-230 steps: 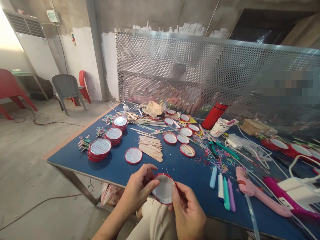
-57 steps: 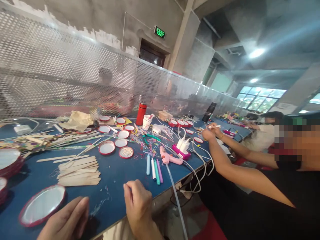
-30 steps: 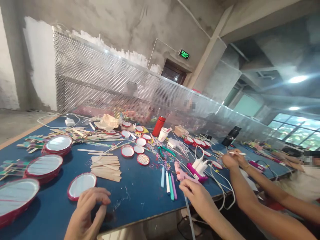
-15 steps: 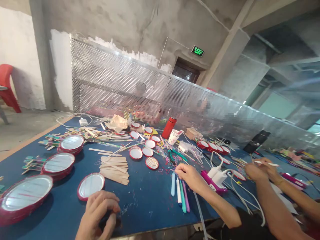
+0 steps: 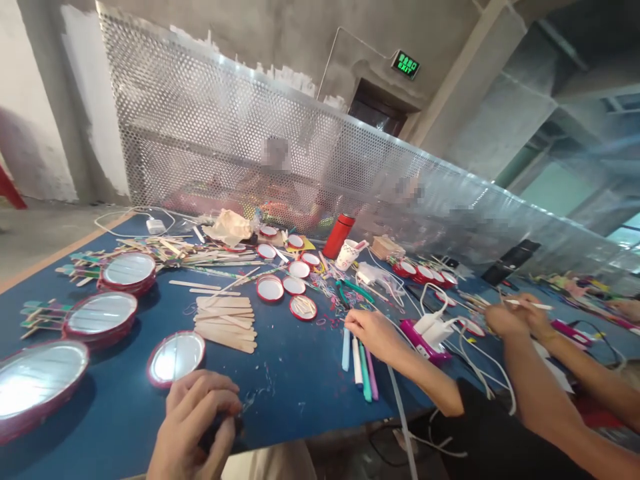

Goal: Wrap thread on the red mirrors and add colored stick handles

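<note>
Two bare hands over blue table (image 5: 285, 420). Left hand (image 5: 200, 420): fingers loosely curled, thumb apart, hollow shadowed, covering near rim of red-rimmed disc (image 5: 176, 359). Right hand (image 5: 373, 333) near four pen-like sticks (image 5: 357, 363); grip can't be told. Clear strip (image 5: 401, 420) partly hidden behind right forearm. Far-left disc stack (image 5: 43, 380) cut off.

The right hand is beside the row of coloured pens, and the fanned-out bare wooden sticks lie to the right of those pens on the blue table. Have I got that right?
Not quite: the bare wooden sticks lie to the left of the coloured pens, as the head view shows. The right hand is indeed beside the pens, on the blue table side you describe.
</note>
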The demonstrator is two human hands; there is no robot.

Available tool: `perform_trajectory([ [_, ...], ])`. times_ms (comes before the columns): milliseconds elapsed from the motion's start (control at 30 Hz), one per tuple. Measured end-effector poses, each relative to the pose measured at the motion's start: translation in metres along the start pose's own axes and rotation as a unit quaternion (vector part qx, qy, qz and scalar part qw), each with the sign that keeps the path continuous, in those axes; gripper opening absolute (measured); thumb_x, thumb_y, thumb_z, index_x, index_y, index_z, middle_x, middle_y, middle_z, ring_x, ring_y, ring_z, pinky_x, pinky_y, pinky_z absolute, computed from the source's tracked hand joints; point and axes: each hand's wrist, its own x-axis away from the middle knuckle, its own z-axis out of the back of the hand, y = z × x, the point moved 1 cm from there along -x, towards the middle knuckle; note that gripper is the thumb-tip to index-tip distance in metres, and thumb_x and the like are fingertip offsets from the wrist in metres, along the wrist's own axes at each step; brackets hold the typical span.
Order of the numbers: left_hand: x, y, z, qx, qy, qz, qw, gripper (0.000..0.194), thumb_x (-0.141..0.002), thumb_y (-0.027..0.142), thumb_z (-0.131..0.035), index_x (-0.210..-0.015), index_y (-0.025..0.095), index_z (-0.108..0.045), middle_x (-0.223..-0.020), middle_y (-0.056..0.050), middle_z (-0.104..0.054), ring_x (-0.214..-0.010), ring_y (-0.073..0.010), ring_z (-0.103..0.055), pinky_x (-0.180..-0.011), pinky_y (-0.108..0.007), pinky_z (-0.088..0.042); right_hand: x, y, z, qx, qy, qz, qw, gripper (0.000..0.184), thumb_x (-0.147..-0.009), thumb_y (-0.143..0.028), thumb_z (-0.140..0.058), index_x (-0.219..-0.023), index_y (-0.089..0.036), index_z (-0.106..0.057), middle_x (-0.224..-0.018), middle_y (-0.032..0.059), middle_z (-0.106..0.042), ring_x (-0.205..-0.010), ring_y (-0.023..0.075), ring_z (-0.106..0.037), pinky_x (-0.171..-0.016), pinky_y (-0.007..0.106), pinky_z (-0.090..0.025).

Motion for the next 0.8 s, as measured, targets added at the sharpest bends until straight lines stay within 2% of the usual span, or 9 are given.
perform_trajectory([
  [167, 0.001, 0.001, 0.0, 0.001, -0.009, 0.009, 1.0, 0.018, -0.087, 0.012, -0.057, -0.082, 0.027, -0.065, -0.087, 0.002, -0.072, -0.092, -0.0206, -0.059, -0.087, -0.031, -0.041, 0.008, 0.0, -0.004, 0.034, -0.003, 0.003, 0.999, 0.023, -0.093, -0.024, -0.051, -0.073, -0.023, -0.062, -0.079, 0.0042, -0.076, -0.086, 0.0242, -0.07, -0.085, 0.035, -0.038],
  [467, 0.001, 0.008, 0.003, -0.021, -0.042, 0.057, 0.997, 0.018, -0.088, 0.014, -0.055, -0.076, 0.024, -0.063, -0.08, 0.0, -0.072, -0.086, -0.0211, -0.063, -0.085, -0.033, -0.047, 0.011, 0.002, -0.01, 0.021, 0.008, 0.03, 0.999, 0.026, -0.093, -0.027, -0.047, -0.071, -0.024, -0.061, -0.073, 0.0034, -0.075, -0.076, 0.0235, -0.069, -0.077, 0.034, -0.038],
  [567, 0.005, 0.001, 0.004, 0.009, -0.067, 0.136, 0.988, 0.014, -0.094, 0.022, -0.053, -0.085, 0.024, -0.064, -0.073, 0.001, -0.067, -0.071, -0.0176, -0.062, -0.07, -0.026, -0.05, 0.013, 0.004, -0.012, 0.012, 0.015, 0.032, 0.999, 0.026, -0.093, -0.028, -0.048, -0.071, -0.025, -0.061, -0.071, 0.0032, -0.075, -0.072, 0.0233, -0.068, -0.074, 0.034, -0.038],
  [633, 0.009, -0.005, 0.004, 0.043, -0.112, 0.197, 0.973, 0.015, -0.099, 0.03, -0.052, -0.094, 0.024, -0.065, -0.066, 0.004, -0.062, -0.058, -0.0148, -0.058, -0.056, -0.021, -0.046, 0.013, 0.004, -0.014, 0.007, 0.02, 0.034, 0.999, 0.026, -0.093, -0.028, -0.049, -0.071, -0.025, -0.061, -0.072, 0.0033, -0.075, -0.071, 0.0228, -0.068, -0.072, 0.034, -0.038],
  [700, 0.012, -0.009, 0.003, 0.08, -0.164, 0.216, 0.959, 0.021, -0.101, 0.038, -0.052, -0.093, 0.024, -0.065, -0.059, 0.006, -0.055, -0.051, -0.0131, -0.052, -0.049, -0.019, -0.041, 0.012, 0.002, -0.017, 0.003, 0.024, 0.038, 0.999, 0.026, -0.094, -0.028, -0.049, -0.071, -0.025, -0.061, -0.073, 0.0032, -0.075, -0.07, 0.0223, -0.068, -0.072, 0.034, -0.038],
  [733, 0.014, -0.009, 0.002, 0.09, -0.17, 0.217, 0.957, 0.024, -0.101, 0.04, -0.052, -0.09, 0.024, -0.066, -0.057, 0.007, -0.052, -0.049, -0.0124, -0.049, -0.048, -0.019, -0.039, 0.012, 0.001, -0.018, 0.001, 0.025, 0.041, 0.999, 0.027, -0.094, -0.028, -0.049, -0.07, -0.025, -0.06, -0.074, 0.0033, -0.075, -0.071, 0.0223, -0.068, -0.072, 0.034, -0.038],
  [800, 0.015, -0.008, 0.0, 0.09, -0.128, 0.221, 0.963, 0.027, -0.1, 0.042, -0.052, -0.084, 0.024, -0.065, -0.055, 0.008, -0.047, -0.047, -0.0115, -0.042, -0.047, -0.019, -0.035, 0.01, -0.002, -0.02, -0.001, 0.026, 0.045, 0.999, 0.026, -0.094, -0.028, -0.049, -0.07, -0.025, -0.06, -0.076, 0.0036, -0.076, -0.073, 0.0232, -0.069, -0.073, 0.034, -0.038],
])
